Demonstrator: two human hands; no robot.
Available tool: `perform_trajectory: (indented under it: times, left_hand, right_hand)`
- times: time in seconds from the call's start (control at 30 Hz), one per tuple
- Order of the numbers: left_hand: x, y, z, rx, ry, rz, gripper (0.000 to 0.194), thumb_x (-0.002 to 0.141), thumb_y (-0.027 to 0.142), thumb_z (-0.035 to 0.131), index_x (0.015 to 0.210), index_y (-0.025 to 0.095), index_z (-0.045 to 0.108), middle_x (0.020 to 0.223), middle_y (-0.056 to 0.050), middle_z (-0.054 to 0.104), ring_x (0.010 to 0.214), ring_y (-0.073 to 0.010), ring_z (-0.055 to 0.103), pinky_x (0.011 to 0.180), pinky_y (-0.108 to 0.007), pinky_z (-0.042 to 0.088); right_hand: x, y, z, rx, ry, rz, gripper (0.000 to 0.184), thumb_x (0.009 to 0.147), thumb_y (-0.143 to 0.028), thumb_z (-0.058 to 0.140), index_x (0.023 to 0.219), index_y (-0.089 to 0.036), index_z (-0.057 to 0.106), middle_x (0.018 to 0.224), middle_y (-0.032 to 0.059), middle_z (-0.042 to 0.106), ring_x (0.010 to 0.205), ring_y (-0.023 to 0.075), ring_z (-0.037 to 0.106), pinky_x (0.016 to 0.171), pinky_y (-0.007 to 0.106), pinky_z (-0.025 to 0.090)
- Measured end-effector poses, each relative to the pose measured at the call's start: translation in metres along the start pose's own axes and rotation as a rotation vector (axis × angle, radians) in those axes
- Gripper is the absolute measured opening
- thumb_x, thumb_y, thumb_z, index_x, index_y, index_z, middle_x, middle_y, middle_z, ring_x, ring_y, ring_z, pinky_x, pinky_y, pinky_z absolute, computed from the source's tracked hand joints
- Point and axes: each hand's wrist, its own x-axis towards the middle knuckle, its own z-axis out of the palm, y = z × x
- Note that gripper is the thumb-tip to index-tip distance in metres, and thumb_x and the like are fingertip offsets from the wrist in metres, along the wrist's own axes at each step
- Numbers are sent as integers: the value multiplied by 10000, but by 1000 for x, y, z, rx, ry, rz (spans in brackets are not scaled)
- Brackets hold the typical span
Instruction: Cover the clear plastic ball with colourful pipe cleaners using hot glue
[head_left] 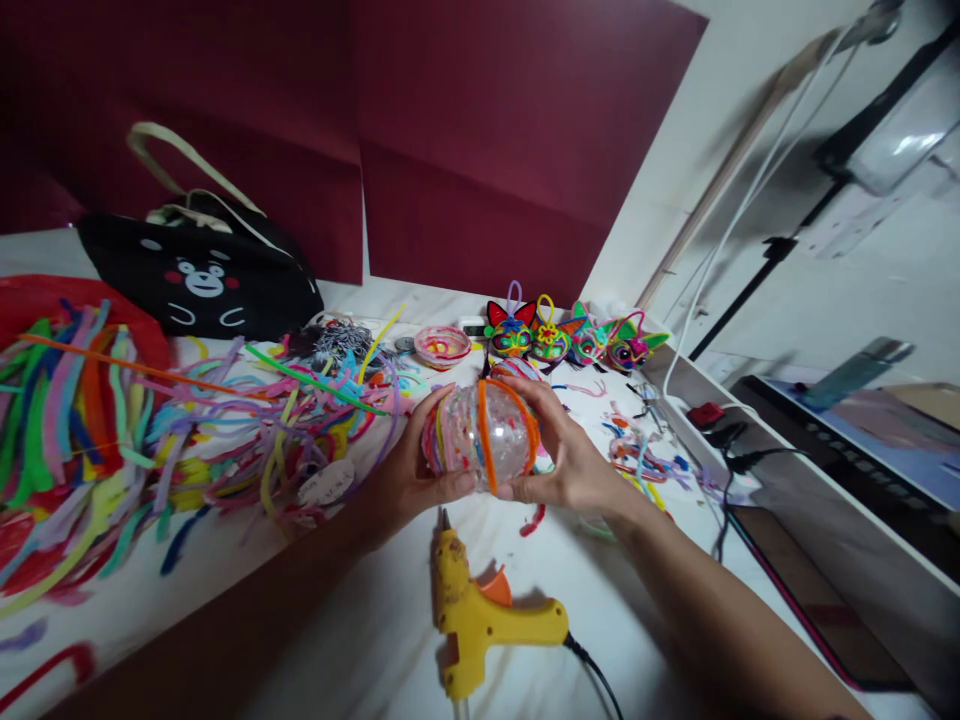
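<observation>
Between my two hands is a clear plastic ball (465, 440), held above the table. An orange pipe cleaner runs round its right part, and bands of pink, yellow and other colours cover its left part. My left hand (420, 470) grips the striped side, thumb along the bottom. On the opposite side my right hand (559, 455) curls round the clear part with its thumb near the orange strip. A yellow glue gun (480, 620) with an orange trigger lies on the table just below the ball, its nozzle pointing away from me.
Loose pipe cleaners (247, 430) spread over the table's left side. Behind stand a black bag (202, 280), a small pink bowl (442, 347) and several animal-faced ornaments (551, 340). To the right are a phone (817, 600), cables, and pipe-cleaner scraps (649, 465).
</observation>
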Motion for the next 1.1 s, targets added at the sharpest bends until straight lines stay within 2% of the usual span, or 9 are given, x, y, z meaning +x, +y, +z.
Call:
perform_trajectory:
  times: [0.3,0.47,0.6,0.7,0.83,0.9,1.0,1.1]
  left_hand:
    - [1,-10,-2,-23,-18,50,1028,723,467,928,1588,341,388,1684,-101,438,1565,-438,396,1246,-532,443]
    - [-2,-3,0,-15,-46,-6,1036,750,458,916,1596,316,335,1685,-131,427,1560,-430,411,1256,-536,432]
    - [-3,-6,0,-41,-32,16,1080,724,451,931,1609,339,322,1751,-118,326,1624,-449,281,1257,-527,440]
    - [-4,-8,0,-44,-49,-21,1135,719,443,935,1637,358,272,1789,-97,246,1655,-455,178,1259,-519,441]
    - [-6,-7,-1,-19,-48,-19,1137,723,488,933,1644,357,278,1788,-88,259,1657,-452,173,1246,-514,456]
    - [-5,-9,-1,-24,-33,5,1117,739,587,898,1647,343,294,1784,-90,272,1657,-451,170,1260,-529,432]
    - [-3,-13,-1,-38,1,-2,994,826,741,742,1637,328,340,1771,-93,310,1645,-430,227,1317,-549,324]
    - [-3,-16,-1,-24,52,-40,841,905,759,621,1607,352,403,1752,-72,353,1615,-419,305,1326,-574,279]
  right_hand:
    - [0,1,1,-22,-9,5,1003,724,-442,954,1560,-301,419,1586,143,425,1531,366,408,1295,575,319]
    - [-2,2,2,-31,-20,-12,978,772,-430,920,1587,-277,402,1614,152,402,1556,355,375,1306,560,299]
    - [-4,0,4,4,-36,21,1017,781,-503,925,1618,-297,386,1672,139,378,1580,349,360,1316,548,284]
    - [-5,-2,5,12,-51,31,1022,791,-546,916,1629,-303,383,1697,137,374,1609,343,328,1326,547,264]
    - [-8,1,6,-23,-48,-17,995,839,-542,883,1646,-301,353,1715,154,362,1629,339,305,1330,551,260]
    - [-10,5,7,-64,-52,-48,1000,860,-523,869,1661,-297,316,1725,169,342,1632,350,299,1325,563,270]
    - [-11,14,10,-142,-55,-134,1031,878,-510,854,1683,-287,250,1735,194,307,1636,382,278,1312,589,292]
    - [-11,22,14,-196,-42,-244,1029,908,-504,821,1697,-310,189,1735,199,287,1642,386,260,1300,597,319]
